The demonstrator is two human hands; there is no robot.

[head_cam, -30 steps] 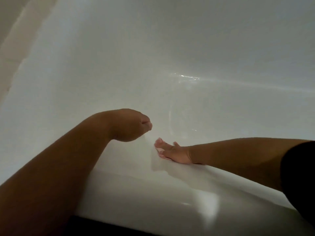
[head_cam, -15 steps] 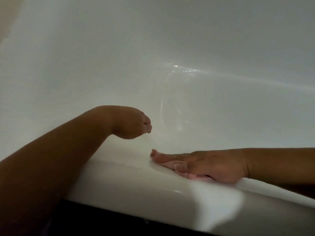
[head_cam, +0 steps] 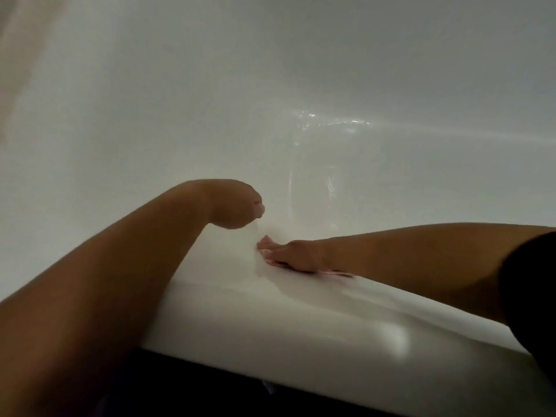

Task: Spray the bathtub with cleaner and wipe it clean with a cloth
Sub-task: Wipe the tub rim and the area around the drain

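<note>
The white bathtub (head_cam: 270, 323) fills the view, its near rim running across the bottom. My right hand (head_cam: 293, 255) lies flat on the rim's inner edge and presses a pink cloth (head_cam: 266, 246), which shows only at the fingertips and under the wrist. My left forearm rests over the rim with the wrist bent down. My left hand (head_cam: 236, 206) hangs inside the tub just left of the cloth, its fingers hidden behind the back of the hand. No spray bottle is in sight.
Wet streaks (head_cam: 316, 176) shine on the tub's inner wall beyond the hands. A dark sleeve (head_cam: 532, 296) covers my right upper arm. Below the rim lies a dark area (head_cam: 180, 386). A beige wall strip (head_cam: 27, 40) shows at the top left.
My right hand has slid the cloth leftward along the rim and farther in, ending close to my left hand. The left hand has stayed in place.
</note>
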